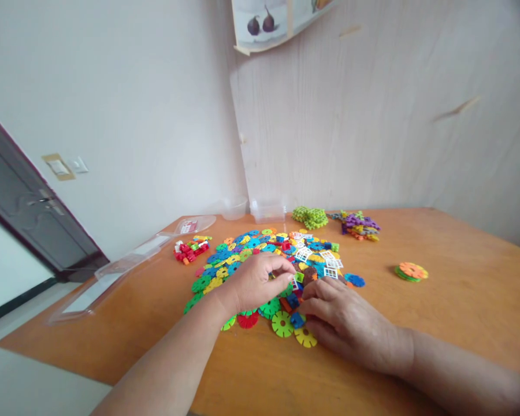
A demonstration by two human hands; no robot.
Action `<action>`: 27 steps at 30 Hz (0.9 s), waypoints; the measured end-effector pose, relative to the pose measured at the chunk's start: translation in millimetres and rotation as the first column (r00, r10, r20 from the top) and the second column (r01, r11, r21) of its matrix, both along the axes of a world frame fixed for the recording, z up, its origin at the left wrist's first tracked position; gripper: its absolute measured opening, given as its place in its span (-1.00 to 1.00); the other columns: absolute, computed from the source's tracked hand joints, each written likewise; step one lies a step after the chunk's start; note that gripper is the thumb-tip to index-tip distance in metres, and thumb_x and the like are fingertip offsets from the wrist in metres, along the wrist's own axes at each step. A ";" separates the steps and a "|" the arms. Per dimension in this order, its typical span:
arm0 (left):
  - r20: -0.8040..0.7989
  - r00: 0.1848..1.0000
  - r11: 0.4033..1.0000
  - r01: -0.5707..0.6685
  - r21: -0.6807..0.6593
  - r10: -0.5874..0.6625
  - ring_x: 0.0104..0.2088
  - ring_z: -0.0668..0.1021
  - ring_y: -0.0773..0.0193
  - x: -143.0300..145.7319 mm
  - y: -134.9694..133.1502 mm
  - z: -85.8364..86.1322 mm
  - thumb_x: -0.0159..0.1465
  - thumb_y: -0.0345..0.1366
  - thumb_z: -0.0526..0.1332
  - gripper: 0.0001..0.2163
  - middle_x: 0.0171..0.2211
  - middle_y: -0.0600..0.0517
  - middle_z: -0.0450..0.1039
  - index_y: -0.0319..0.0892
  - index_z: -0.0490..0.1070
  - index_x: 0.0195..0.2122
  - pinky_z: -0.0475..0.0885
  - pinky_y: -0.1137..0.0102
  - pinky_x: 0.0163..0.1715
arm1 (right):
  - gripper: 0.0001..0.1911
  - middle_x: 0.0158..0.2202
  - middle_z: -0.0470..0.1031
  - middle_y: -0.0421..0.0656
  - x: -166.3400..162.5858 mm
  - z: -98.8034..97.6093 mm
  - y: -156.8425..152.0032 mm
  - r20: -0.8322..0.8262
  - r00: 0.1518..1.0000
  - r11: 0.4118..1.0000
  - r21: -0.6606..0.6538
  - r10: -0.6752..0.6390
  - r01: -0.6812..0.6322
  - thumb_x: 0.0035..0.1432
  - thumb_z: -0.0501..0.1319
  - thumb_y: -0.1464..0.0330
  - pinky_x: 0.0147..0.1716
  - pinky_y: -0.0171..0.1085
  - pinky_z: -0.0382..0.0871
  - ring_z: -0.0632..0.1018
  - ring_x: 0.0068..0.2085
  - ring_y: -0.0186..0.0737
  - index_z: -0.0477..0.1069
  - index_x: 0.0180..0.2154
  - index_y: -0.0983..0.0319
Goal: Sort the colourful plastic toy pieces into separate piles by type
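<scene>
A mixed heap of flat notched discs (281,323) and small building bricks lies under both hands. My left hand (256,280) hangs over the middle of the heap, thumb and forefinger pinched together. Right at those fingertips is a lime-green brick (300,278); whether it is held I cannot make out. My right hand (351,320) rests at the heap's near right side, fingers bent and a little apart, nothing visible in them. Close to its fingertips are a blue brick (296,319), a brown piece (311,274) and a yellow disc (305,337). White window pieces (330,267) lie beyond.
Red and white bricks (190,251) form a small pile at left. Green interlocking pieces (309,217) and purple ones (360,224) sit at the back. Stacked discs (411,271) lie at right. Clear plastic containers (268,211) stand by the wall; a long transparent lid (112,277) lies along the left edge.
</scene>
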State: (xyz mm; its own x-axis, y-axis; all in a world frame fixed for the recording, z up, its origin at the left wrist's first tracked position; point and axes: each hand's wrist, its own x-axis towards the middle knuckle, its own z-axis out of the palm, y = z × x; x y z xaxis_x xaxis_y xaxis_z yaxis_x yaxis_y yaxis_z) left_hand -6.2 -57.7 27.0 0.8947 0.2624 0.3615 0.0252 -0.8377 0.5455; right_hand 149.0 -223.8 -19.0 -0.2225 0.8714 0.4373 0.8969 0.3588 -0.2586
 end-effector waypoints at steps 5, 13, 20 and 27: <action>-0.093 0.995 0.997 0.044 -0.056 -0.049 -0.31 0.55 0.32 -0.8 -3.7 -2.5 0.26 -0.28 0.22 -0.87 -0.31 0.05 0.56 -0.13 0.54 -0.23 0.42 0.45 -0.30 | -0.83 -0.22 0.47 -0.08 3.8 -0.8 1.1 -0.026 0.998 0.997 0.047 -0.060 0.061 0.19 0.16 0.48 -0.16 -0.14 0.39 0.45 -0.16 -0.14 0.47 -0.19 0.21; -0.179 0.974 0.988 0.120 -0.098 -0.136 -0.26 0.54 0.30 -0.9 -10.5 3.1 0.15 -0.36 0.30 -0.83 -0.26 0.05 0.53 -0.15 0.48 -0.21 0.43 0.43 -0.25 | -0.85 -0.19 0.48 -0.06 4.7 2.5 0.8 -0.129 0.989 0.991 0.100 -0.077 0.090 0.26 0.15 0.42 -0.18 -0.14 0.42 0.49 -0.16 -0.14 0.45 -0.15 0.19; -0.144 0.974 0.958 0.137 -0.253 -0.177 -0.37 0.49 0.36 4.2 -15.0 -6.3 0.18 -0.39 0.26 -0.89 -0.37 0.07 0.47 -0.18 0.42 -0.25 0.40 0.46 -0.36 | -0.86 -0.14 0.49 -0.06 8.8 -3.4 -0.6 -0.168 0.982 0.990 0.103 -0.082 0.100 0.31 0.14 0.36 -0.18 -0.16 0.46 0.52 -0.12 -0.14 0.40 -0.11 0.16; 0.187 0.896 0.878 -0.320 -0.356 0.403 -0.30 0.54 0.31 -18.5 71.7 -7.3 0.20 -0.19 0.27 -0.80 -0.32 0.03 0.53 -0.17 0.47 -0.21 0.43 0.42 -0.27 | -0.77 -0.08 0.53 -0.08 20.1 -8.7 -3.4 -0.155 0.976 0.978 0.123 -0.150 0.170 0.30 0.15 0.31 -0.14 -0.16 0.52 0.56 -0.08 -0.12 0.42 -0.02 0.10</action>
State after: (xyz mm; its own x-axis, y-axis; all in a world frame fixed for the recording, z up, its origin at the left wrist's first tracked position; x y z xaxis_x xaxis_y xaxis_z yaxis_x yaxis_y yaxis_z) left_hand -24.6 14.0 19.7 0.6063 0.6844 0.4050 0.1229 -0.5838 0.8025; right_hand 169.1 -227.2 -27.7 -0.0112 0.8213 0.5703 0.9021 0.2543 -0.3485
